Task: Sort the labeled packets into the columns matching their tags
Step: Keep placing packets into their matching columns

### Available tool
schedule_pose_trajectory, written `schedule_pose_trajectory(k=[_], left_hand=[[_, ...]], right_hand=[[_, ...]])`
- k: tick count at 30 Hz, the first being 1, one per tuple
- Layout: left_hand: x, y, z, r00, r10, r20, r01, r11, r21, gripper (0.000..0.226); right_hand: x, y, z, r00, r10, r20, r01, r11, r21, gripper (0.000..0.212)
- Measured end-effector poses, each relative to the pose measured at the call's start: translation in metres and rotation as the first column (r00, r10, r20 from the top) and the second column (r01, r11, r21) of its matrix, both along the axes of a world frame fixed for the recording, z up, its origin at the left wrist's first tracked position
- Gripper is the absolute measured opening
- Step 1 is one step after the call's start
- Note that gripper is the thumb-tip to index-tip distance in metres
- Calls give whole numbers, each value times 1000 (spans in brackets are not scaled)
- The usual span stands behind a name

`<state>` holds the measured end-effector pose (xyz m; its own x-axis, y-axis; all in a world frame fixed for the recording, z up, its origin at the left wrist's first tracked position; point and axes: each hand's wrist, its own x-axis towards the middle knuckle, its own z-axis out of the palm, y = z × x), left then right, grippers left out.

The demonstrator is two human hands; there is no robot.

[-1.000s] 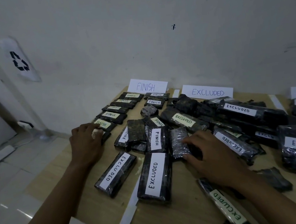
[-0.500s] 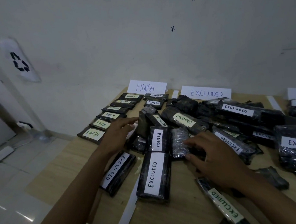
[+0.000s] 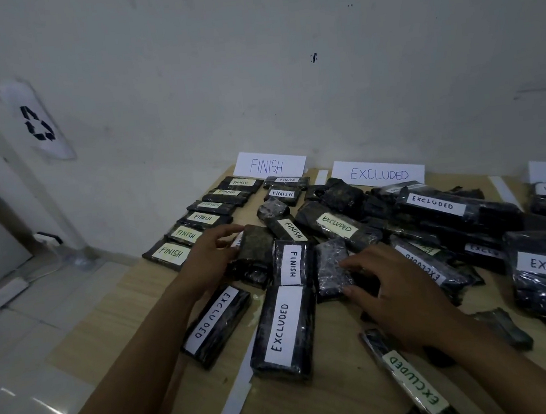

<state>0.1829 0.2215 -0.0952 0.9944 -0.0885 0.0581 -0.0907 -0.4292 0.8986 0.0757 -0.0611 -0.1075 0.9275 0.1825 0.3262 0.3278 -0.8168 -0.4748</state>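
The left hand [image 3: 209, 259] curls thumb and fingers round the left edge of a dark packet [image 3: 257, 247] lying on the counter [image 3: 335, 399], in front of the FINISH card [image 3: 270, 165] and slightly to its left. The right hand [image 3: 398, 294] pinches the right edge of a crinkly packet [image 3: 332, 268] (no tag shows on either one), further in front of the card and to its right. A row of FINISH-tagged packets [image 3: 185, 234] runs from the card's left end toward the left hand
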Motion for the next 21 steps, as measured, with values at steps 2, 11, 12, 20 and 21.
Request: schedule_pose_trajectory(k=[2,11,12,20,21], left_hand=[[1,0,0,1000,6,-6,-6,1000,-2,28],[4,-4,7,978,130,-161,-136,990,-24,47],[3,-5,9,974,135,-180,-148,987,-57,46],[-13,-26,27,981,-50,-189,-11,951,-309,25],[-14,-30,27,983,-57,-174,-4,943,-332,21]], right_hand=[[0,-1,0,1000,-3,-4,3,1000,0,35],[0,0,2,1000,-1,-16,2,1000,7,34],[0,-1,2,1000,-3,-17,3,1000,5,34],[0,-2,5,999,-14,-42,16,998,54,31],[0,-3,5,999,-15,-45,18,997,73,32]])
